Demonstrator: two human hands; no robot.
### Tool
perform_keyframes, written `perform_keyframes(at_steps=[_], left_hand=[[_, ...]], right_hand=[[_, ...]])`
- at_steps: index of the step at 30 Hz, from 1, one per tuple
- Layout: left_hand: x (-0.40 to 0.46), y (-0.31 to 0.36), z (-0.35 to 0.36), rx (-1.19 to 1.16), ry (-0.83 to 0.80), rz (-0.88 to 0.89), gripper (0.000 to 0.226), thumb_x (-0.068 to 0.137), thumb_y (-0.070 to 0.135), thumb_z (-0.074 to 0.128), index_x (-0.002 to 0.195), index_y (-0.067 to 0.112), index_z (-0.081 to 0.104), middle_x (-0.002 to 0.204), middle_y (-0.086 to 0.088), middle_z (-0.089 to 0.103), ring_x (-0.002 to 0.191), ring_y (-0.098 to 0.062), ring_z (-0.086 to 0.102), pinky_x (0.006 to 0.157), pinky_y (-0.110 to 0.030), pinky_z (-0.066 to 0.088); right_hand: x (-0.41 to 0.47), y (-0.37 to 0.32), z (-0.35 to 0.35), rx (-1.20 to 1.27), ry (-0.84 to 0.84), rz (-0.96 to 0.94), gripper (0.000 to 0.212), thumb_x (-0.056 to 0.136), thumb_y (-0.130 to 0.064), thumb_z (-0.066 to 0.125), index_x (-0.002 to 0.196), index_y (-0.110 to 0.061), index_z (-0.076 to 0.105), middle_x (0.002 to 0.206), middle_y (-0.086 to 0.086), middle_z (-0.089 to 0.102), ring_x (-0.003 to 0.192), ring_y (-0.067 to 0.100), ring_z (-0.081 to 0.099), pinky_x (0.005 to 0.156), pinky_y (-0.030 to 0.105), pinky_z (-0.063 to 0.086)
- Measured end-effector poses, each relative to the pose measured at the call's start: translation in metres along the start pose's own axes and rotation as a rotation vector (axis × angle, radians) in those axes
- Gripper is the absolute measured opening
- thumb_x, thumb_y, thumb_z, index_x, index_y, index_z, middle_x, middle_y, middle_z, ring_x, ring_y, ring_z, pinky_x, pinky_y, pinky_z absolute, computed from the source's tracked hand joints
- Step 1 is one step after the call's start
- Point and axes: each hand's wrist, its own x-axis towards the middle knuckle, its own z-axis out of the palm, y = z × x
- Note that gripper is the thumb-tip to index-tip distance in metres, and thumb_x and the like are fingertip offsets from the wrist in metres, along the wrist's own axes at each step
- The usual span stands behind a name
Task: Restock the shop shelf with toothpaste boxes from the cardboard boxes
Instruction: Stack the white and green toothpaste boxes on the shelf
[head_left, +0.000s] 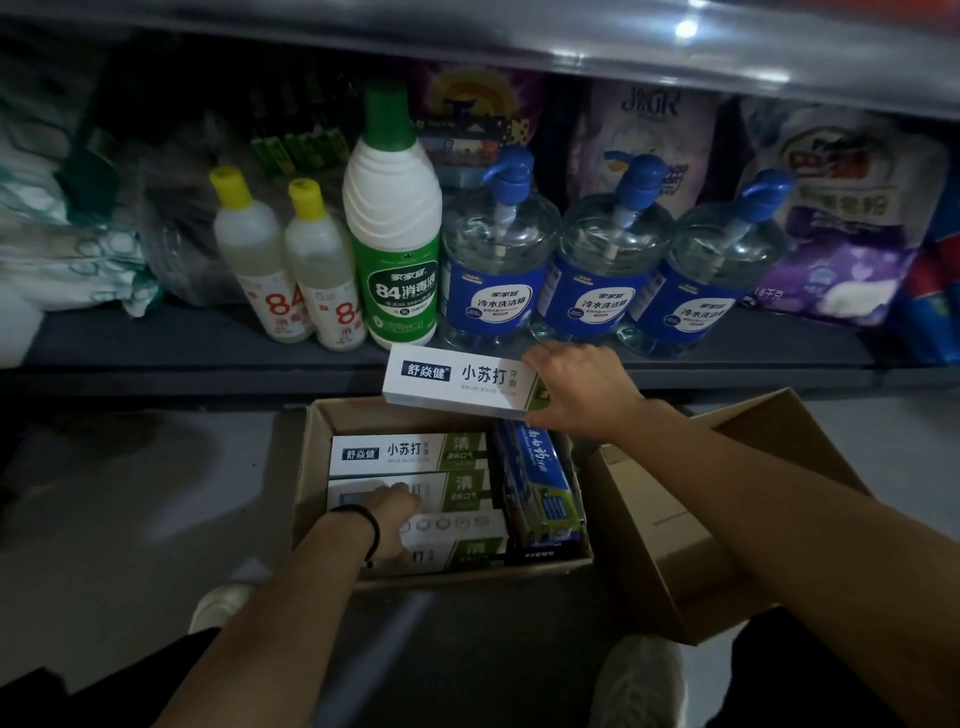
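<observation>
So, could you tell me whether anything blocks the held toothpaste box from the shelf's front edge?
Nothing visible does. The toothpaste box in the right hand hangs over a bare strip of shelf, in front of the pump bottles.

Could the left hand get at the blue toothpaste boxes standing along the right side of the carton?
Probably yes. The left hand already rests on the white toothpaste boxes inside the open carton, and the blue toothpaste boxes beside them are uncovered; the right hand is held higher up.

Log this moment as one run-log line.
right hand: holds white toothpaste box | left hand: reaching into open brown cardboard box
</observation>
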Motion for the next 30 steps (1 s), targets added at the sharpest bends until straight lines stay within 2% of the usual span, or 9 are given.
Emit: perform_keyframes(at_steps=[8,11,13,16,24,27,30], left_hand=[[-0.047,0.026,-0.058,-0.026,0.113,0.035,0.042,0.083,0.025,0.07,0.12,0.017,0.053,0.122,-0.003,0.056,0.11,-0.021,0.054,0.09,-0.029,0.046],[-0.079,0.039,-0.087,-0.016,0.163,0.067,0.037,0.083,0.027,0.069,0.116,0.021,0.054,0.117,0.001,0.057,0.105,-0.018,0.055,0.081,-0.026,0.044],[-0.1,0.047,-0.106,0.019,0.222,0.083,0.034,0.081,0.029,0.071,0.111,0.023,0.057,0.115,0.003,0.059,0.103,-0.017,0.055,0.084,-0.029,0.046],[-0.135,0.058,-0.134,0.086,0.305,0.105,0.036,0.078,0.032,0.073,0.109,0.024,0.058,0.114,0.004,0.059,0.103,-0.017,0.056,0.087,-0.033,0.048],[-0.229,0.09,-0.214,0.309,0.527,0.149,0.037,0.08,0.041,0.068,0.111,0.025,0.055,0.113,0.004,0.059,0.101,-0.017,0.056,0.083,-0.032,0.048],[-0.262,0.1,-0.245,0.385,0.6,0.155,0.038,0.08,0.041,0.067,0.112,0.025,0.054,0.112,0.005,0.059,0.099,-0.018,0.056,0.083,-0.036,0.048],[-0.285,0.105,-0.274,0.403,0.661,0.164,0.032,0.081,0.041,0.067,0.107,0.028,0.053,0.108,0.008,0.058,0.095,-0.014,0.054,0.081,-0.035,0.048]], right_hand=[[-0.027,0.002,-0.043,-0.118,0.125,0.008,0.062,0.077,-0.065,0.062,0.115,-0.017,0.053,0.106,0.0,0.061,0.09,0.021,0.061,0.064,0.031,0.043],[-0.045,-0.001,-0.078,-0.151,0.165,0.019,0.055,0.079,-0.058,0.062,0.113,-0.016,0.054,0.106,0.0,0.061,0.091,0.023,0.061,0.061,0.031,0.041],[-0.058,-0.003,-0.103,-0.18,0.192,0.039,0.049,0.08,-0.052,0.062,0.113,-0.017,0.054,0.108,0.0,0.06,0.092,0.024,0.061,0.06,0.03,0.036],[-0.078,-0.007,-0.144,-0.223,0.248,0.057,0.047,0.077,-0.045,0.064,0.113,-0.016,0.053,0.108,0.001,0.061,0.093,0.026,0.062,0.063,0.032,0.039],[-0.111,-0.007,-0.247,-0.308,0.433,0.075,0.047,0.077,-0.043,0.065,0.113,-0.015,0.054,0.108,0.003,0.061,0.094,0.027,0.061,0.064,0.033,0.042],[-0.117,-0.006,-0.28,-0.354,0.505,0.092,0.046,0.077,-0.044,0.065,0.113,-0.016,0.054,0.108,0.002,0.06,0.093,0.024,0.061,0.062,0.03,0.036],[-0.113,-0.003,-0.308,-0.384,0.56,0.11,0.044,0.075,-0.037,0.065,0.112,-0.016,0.055,0.107,0.002,0.06,0.092,0.025,0.061,0.062,0.03,0.035]])
